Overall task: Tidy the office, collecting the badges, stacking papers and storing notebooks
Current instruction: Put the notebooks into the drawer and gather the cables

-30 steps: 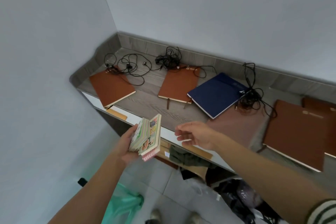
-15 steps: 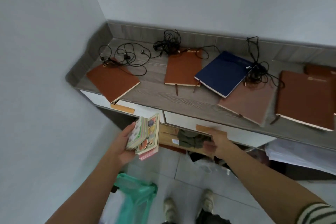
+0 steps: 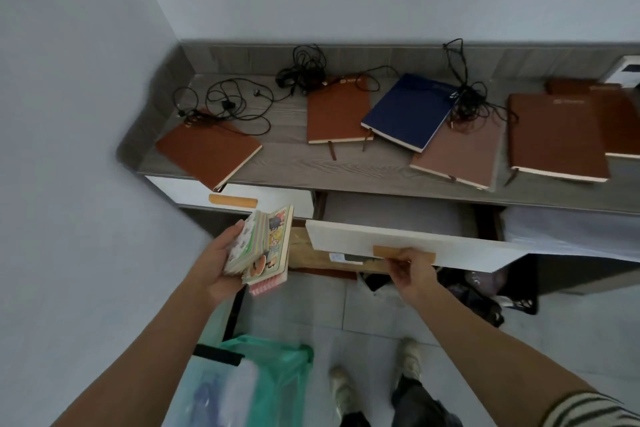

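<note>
My left hand (image 3: 215,262) grips a stack of small colourful notebooks (image 3: 263,245) in front of the desk. My right hand (image 3: 408,272) grips the tan handle (image 3: 403,251) of the white middle drawer (image 3: 415,244), which stands pulled out with a pale inside showing. On the grey desk top (image 3: 294,166) lie several brown notebooks (image 3: 207,151) (image 3: 336,114) (image 3: 457,152) (image 3: 554,139) and one dark blue notebook (image 3: 408,111), which overlaps a brown one.
Tangled black cables (image 3: 228,107) (image 3: 465,99) lie along the back of the desk. The left drawer (image 3: 235,196) is closed. A green plastic bag (image 3: 270,381) sits on the floor by my feet; dark bags (image 3: 478,295) and a cardboard box (image 3: 311,253) lie under the desk.
My right hand dropped from above the desk to the drawer handle and pulled the middle drawer out. My left hand kept hold of the small notebooks.
</note>
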